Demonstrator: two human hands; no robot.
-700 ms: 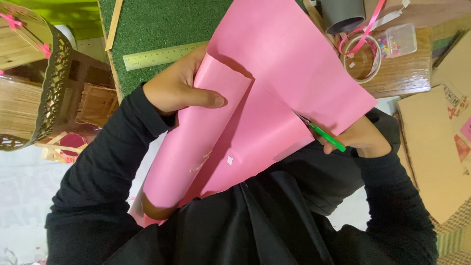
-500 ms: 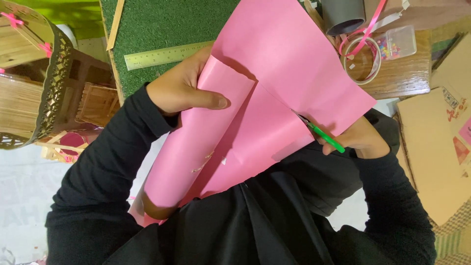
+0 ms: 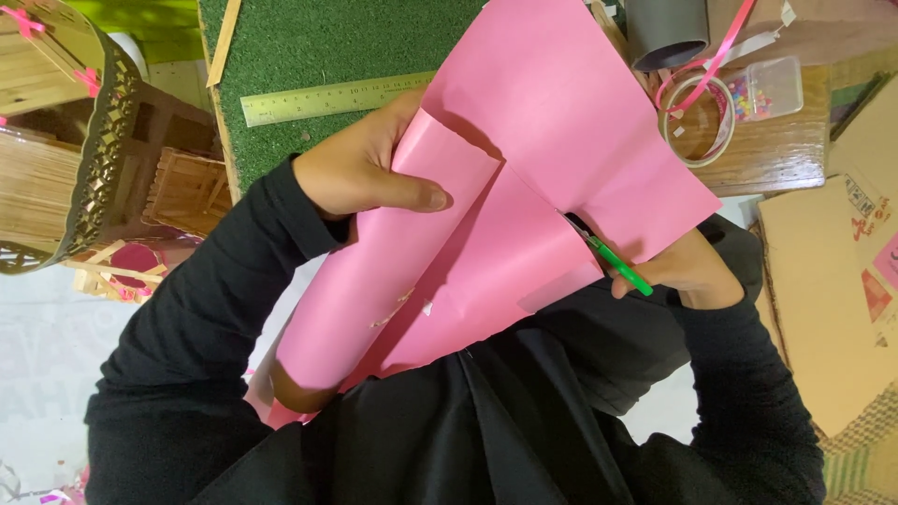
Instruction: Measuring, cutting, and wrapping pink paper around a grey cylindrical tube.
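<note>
Head view shows your left hand [image 3: 360, 178] gripping the rolled edge of a pink paper sheet [image 3: 524, 215], thumb pressed across it. Your right hand [image 3: 678, 271] has its fingers closed on green-handled scissors [image 3: 613, 262] at the sheet's lower edge. Farther off, a metal ruler [image 3: 332, 96] lies on green turf [image 3: 327, 42] on the desk [image 3: 776, 154].

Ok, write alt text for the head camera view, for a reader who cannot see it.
A person in black sleeves curls a large pink paper sheet with the left hand, while the right hand cuts it with green-handled scissors. Behind lie a metal ruler on green turf mat and a clear bead box.
</note>
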